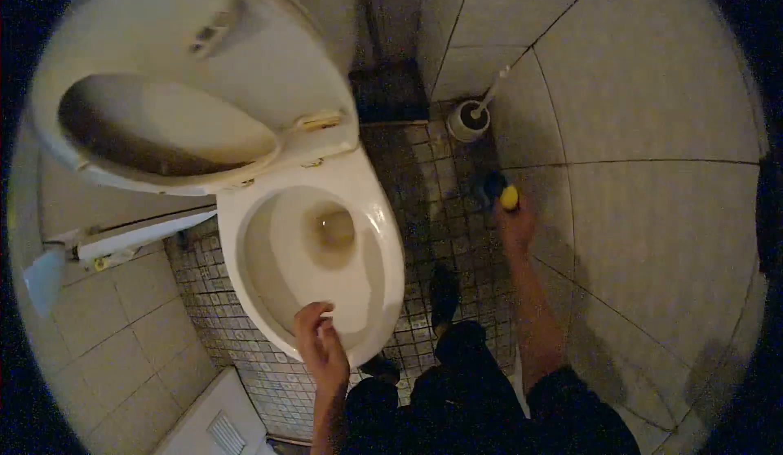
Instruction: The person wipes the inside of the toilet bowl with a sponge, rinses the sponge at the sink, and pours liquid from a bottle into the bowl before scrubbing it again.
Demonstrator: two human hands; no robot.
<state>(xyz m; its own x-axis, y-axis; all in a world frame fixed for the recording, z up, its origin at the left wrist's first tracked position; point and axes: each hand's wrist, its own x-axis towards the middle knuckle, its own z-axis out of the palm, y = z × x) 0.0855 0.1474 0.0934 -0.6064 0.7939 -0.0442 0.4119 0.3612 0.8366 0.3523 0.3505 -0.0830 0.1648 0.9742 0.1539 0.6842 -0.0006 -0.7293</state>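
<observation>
My right hand is low by the tiled wall on the right, with its fingers closed at a dark blue bottle that has a yellow cap. Shadow hides much of the bottle's body, and its label cannot be read. Over the front rim of the toilet bowl hovers my left hand, fingers loosely bent and apart, with nothing in it. The toilet lid and seat are raised. Some water and a brownish stain show inside the bowl.
A toilet brush stands in a white holder in the corner. Behind the toilet is a dark bin-like box. A white panel with a vent is at lower left. My feet are on the mosaic floor right of the bowl.
</observation>
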